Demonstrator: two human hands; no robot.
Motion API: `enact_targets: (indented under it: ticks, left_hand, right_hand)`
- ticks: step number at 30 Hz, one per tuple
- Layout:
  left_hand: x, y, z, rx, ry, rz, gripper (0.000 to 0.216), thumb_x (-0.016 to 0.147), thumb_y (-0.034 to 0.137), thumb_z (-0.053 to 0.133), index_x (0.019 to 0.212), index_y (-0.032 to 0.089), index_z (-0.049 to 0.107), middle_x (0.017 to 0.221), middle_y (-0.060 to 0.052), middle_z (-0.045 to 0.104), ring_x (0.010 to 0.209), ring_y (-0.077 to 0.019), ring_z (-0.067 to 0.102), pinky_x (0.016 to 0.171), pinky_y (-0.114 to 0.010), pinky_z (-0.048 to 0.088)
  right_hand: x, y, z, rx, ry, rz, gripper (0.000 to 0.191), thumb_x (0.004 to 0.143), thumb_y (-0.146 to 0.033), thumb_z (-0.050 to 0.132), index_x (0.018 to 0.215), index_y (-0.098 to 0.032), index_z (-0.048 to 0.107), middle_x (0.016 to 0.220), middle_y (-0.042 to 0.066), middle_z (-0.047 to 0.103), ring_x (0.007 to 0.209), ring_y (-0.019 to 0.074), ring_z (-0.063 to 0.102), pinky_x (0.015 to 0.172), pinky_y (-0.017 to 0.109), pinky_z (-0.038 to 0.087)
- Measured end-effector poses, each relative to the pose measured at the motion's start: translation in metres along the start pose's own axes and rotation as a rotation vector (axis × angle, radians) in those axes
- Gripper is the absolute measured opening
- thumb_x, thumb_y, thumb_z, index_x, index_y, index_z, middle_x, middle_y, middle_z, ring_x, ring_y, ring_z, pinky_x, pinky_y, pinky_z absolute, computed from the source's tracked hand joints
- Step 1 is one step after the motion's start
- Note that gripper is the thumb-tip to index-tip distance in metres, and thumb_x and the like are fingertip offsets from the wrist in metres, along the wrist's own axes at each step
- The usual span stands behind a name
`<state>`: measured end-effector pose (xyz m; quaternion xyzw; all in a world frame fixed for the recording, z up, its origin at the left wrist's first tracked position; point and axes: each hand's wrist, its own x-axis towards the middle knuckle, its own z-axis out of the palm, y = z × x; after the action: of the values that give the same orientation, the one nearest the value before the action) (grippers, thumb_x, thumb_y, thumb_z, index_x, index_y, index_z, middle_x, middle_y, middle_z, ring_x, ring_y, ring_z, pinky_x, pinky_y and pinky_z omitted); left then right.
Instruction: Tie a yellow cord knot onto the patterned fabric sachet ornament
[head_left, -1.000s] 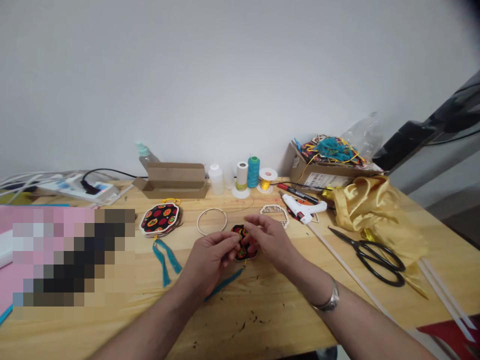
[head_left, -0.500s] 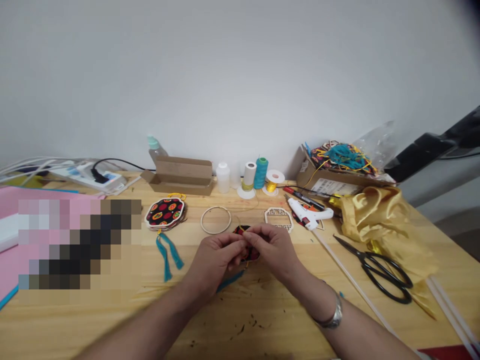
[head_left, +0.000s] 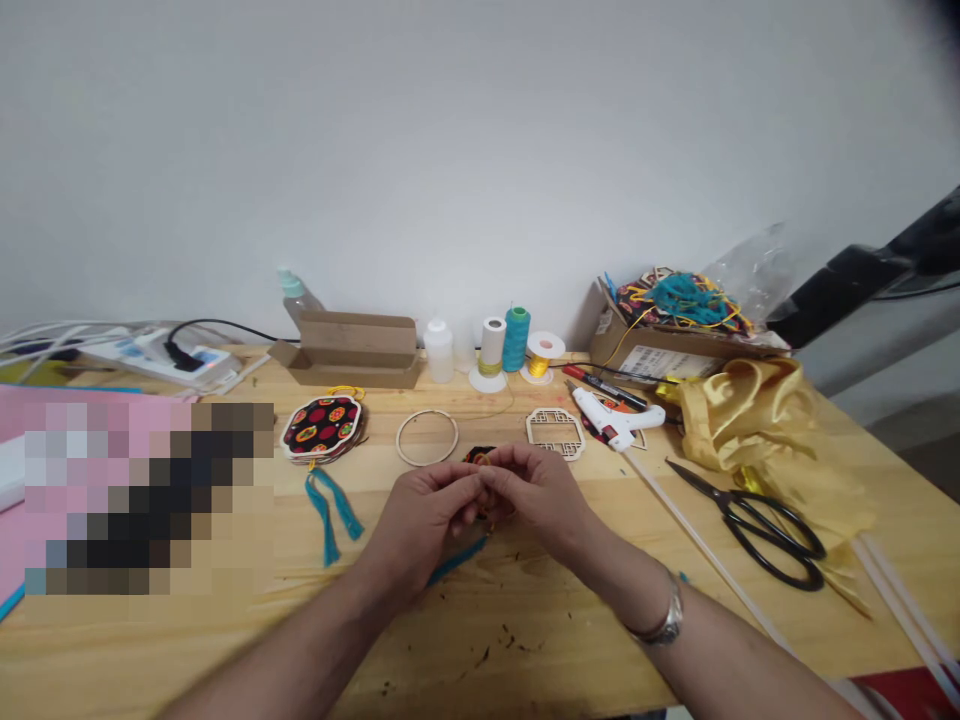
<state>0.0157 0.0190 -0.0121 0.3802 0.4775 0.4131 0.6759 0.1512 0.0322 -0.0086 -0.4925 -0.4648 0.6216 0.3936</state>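
My left hand [head_left: 429, 510] and my right hand [head_left: 538, 498] meet at the fingertips over a small fabric pendant [head_left: 475, 456]. Both are closed in a pinch around its upper part, where a bit of yellow cord shows. The pendant has dark cloth with red patches, and my fingers cover most of it. Its blue tassel [head_left: 459, 560] sticks out below onto the wooden table [head_left: 360, 640]. Just beyond my hands lie a thin round hoop [head_left: 400, 447] and a cut-out lattice frame [head_left: 534, 436].
Left, finished-looking pendants [head_left: 321, 427] lie stacked near an open cardboard box [head_left: 352, 370]. Thread spools [head_left: 516, 340] and a white bottle [head_left: 439, 352] stand at the wall. Right are a glue gun [head_left: 616, 418], black scissors [head_left: 780, 540], gold cloth [head_left: 750, 410] and a filled box [head_left: 652, 350].
My fingertips have drawn closer together over the pendant, and the right fingers cover more of it. The view has shifted slightly.
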Motion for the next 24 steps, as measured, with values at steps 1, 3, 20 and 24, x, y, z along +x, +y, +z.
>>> enact_targets:
  ticks: [1, 3, 20, 24]
  left_hand:
    - [0.0000, 0.0002, 0.0000, 0.007, -0.004, 0.003, 0.014, 0.071, 0.026, 0.063, 0.072, 0.013, 0.069, 0.046, 0.004, 0.048, 0.042, -0.0033, 0.034, 0.042, -0.016, 0.024]
    - [-0.0001, 0.0006, 0.0002, 0.008, -0.018, 0.005, 0.014, 0.071, 0.025, 0.063, 0.071, 0.013, 0.068, 0.047, 0.004, 0.048, 0.042, -0.0036, 0.034, 0.042, -0.016, 0.024]
    - [-0.0005, 0.0022, 0.0021, 0.073, 0.028, 0.049, 0.017, 0.070, 0.028, 0.063, 0.076, 0.014, 0.071, 0.046, 0.004, 0.049, 0.043, -0.0055, 0.035, 0.041, -0.017, 0.024]
    - [-0.0021, 0.0041, 0.0060, 0.091, 0.056, 0.015, 0.017, 0.068, 0.028, 0.065, 0.076, 0.015, 0.070, 0.046, 0.005, 0.049, 0.042, -0.0051, 0.036, 0.041, -0.017, 0.027]
  right_hand:
    - [0.0001, 0.0003, 0.0004, 0.013, 0.019, 0.006, 0.017, 0.068, -0.031, 0.063, 0.071, -0.015, 0.060, 0.054, -0.001, 0.059, 0.046, 0.0099, 0.053, 0.047, 0.023, 0.045]
    - [0.0004, 0.0004, 0.0007, 0.040, 0.042, 0.011, 0.016, 0.068, -0.030, 0.062, 0.069, -0.014, 0.060, 0.050, -0.002, 0.057, 0.043, 0.0085, 0.051, 0.045, 0.021, 0.043]
    - [-0.0001, -0.0039, 0.0001, 0.063, 0.023, -0.032, 0.016, 0.071, -0.029, 0.058, 0.064, -0.015, 0.055, 0.049, -0.003, 0.055, 0.043, 0.0078, 0.048, 0.043, 0.020, 0.037]
    - [-0.0004, -0.0016, 0.0011, 0.074, 0.036, -0.073, 0.015, 0.072, -0.028, 0.058, 0.064, -0.016, 0.052, 0.045, -0.005, 0.049, 0.041, 0.0070, 0.043, 0.041, 0.020, 0.033]
